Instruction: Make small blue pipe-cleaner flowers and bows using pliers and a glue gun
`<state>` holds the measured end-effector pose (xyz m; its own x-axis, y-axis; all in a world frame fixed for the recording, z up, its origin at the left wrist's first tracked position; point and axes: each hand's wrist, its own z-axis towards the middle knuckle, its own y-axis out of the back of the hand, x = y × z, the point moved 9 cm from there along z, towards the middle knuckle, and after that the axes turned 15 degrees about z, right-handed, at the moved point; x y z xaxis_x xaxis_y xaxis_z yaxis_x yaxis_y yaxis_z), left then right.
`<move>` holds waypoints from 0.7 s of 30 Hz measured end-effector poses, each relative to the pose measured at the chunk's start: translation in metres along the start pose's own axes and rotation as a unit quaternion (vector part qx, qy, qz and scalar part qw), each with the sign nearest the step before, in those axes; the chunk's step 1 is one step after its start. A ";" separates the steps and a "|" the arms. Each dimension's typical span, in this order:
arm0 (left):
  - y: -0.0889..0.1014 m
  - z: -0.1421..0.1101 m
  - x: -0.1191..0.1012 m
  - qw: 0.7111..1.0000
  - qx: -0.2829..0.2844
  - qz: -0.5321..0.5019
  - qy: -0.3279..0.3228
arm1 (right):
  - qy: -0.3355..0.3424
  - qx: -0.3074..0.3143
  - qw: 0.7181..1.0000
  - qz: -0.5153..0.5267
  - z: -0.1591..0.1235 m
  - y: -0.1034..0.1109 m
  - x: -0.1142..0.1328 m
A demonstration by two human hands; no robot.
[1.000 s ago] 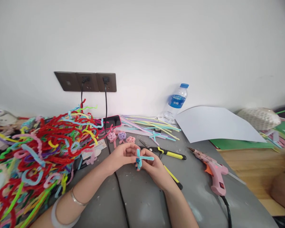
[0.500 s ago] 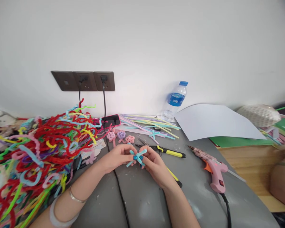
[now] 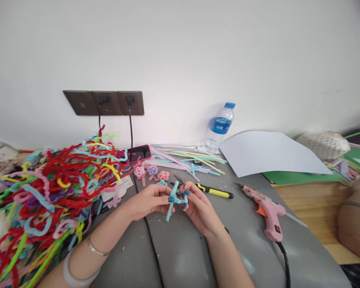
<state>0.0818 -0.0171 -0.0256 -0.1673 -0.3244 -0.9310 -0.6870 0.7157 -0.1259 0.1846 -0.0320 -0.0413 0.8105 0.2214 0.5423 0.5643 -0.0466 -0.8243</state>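
A light blue pipe cleaner piece (image 3: 171, 202), crossed and partly twisted, is held between both hands above the grey table (image 3: 180, 256). My left hand (image 3: 147, 201) pinches it from the left, fingers closed on it. From the right, my right hand (image 3: 198, 208) grips it with thumb and fingertips. Its long strand stands nearly upright, with the lower end pointing down toward the table. A black cable (image 3: 151, 244) runs under the hands.
A big tangle of coloured pipe cleaners (image 3: 48, 192) fills the left. Straight pastel pipe cleaners (image 3: 186, 158), small finished flowers (image 3: 152, 173), a phone (image 3: 139, 153), yellow-handled pliers (image 3: 213, 192), a pink glue gun (image 3: 268, 214), a water bottle (image 3: 219, 128), white paper (image 3: 273, 154). Another person's arm (image 3: 352, 216) at far right.
The blue piece has been turned in my fingers: its long strand went from lying level to slanted to nearly upright. Both hands stayed in place and kept their hold.
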 end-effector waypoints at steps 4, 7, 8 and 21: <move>0.002 0.003 -0.001 0.999 -0.018 -0.031 -0.019 | 0.034 0.007 0.999 0.016 0.003 0.000 0.003; 0.007 0.004 -0.001 0.997 -0.049 -0.050 -0.039 | 0.093 0.020 0.995 -0.028 0.002 -0.003 0.009; 0.008 0.005 -0.001 0.996 -0.059 -0.056 -0.046 | 0.115 0.025 0.992 -0.054 0.001 -0.005 0.012; 0.005 0.004 -0.005 0.991 -0.070 -0.097 -0.067 | 0.246 0.071 0.950 -0.178 -0.006 -0.008 0.022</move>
<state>0.0824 -0.0096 -0.0227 0.0665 -0.3551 -0.9325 -0.7894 0.5529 -0.2668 0.1987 -0.0328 -0.0217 0.5680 -0.2857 0.7718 0.8173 0.0855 -0.5698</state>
